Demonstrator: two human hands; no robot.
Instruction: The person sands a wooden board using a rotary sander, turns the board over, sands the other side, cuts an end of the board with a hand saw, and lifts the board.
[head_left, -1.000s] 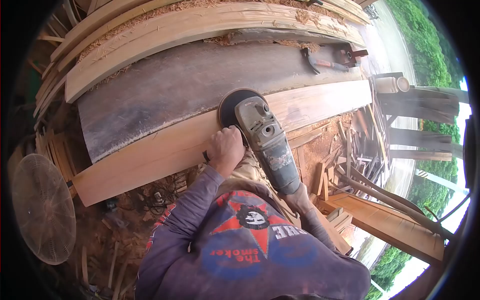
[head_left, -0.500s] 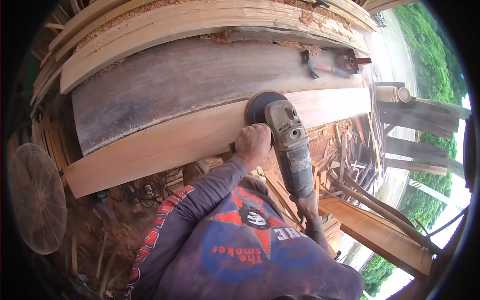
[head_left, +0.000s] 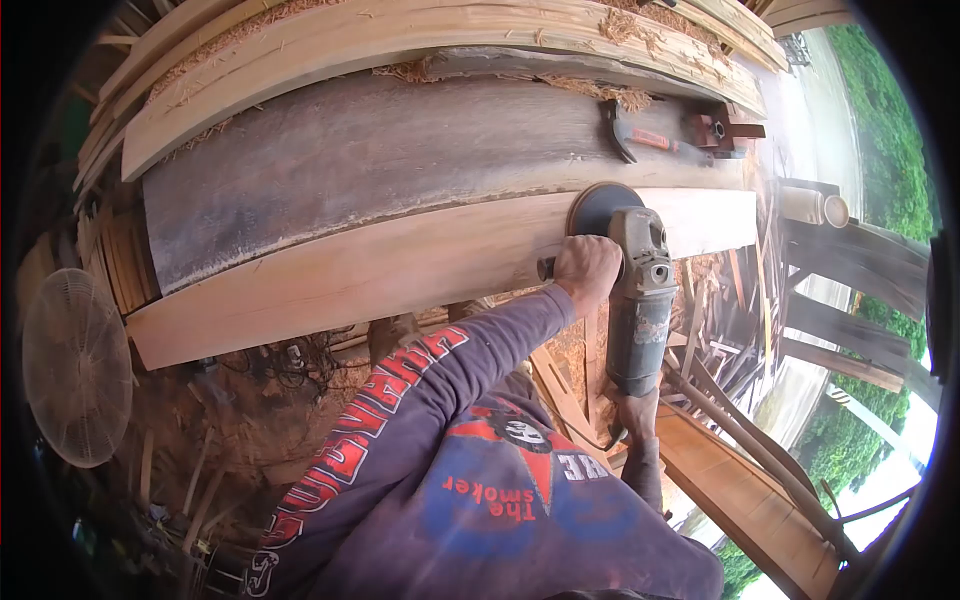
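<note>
My left hand (head_left: pixel 588 268) is wrapped around the black side handle of an angle grinder (head_left: pixel 642 325). My right hand (head_left: pixel 637 410) grips the rear end of its body. The round sanding disc (head_left: pixel 594 210) sits against the upper face and far edge of a long pale wooden board (head_left: pixel 370 268), right of its middle. The board's right end looks bright and smooth. Behind the board runs a dark, weathered bench top (head_left: pixel 330 150). My fingertips under the grinder's rear are partly hidden.
A claw hammer (head_left: pixel 650 140) and a reddish block-shaped tool (head_left: pixel 715 130) lie at the bench's far right. Long planks (head_left: pixel 450 30) with shavings line the back. A round fan (head_left: pixel 77 367) stands at left, a white container (head_left: pixel 808 206) at right. Wood scraps and cables litter the ground.
The grinder and both my hands have moved right along the board, its disc now nearer the right end. The camera view has shifted slightly too.
</note>
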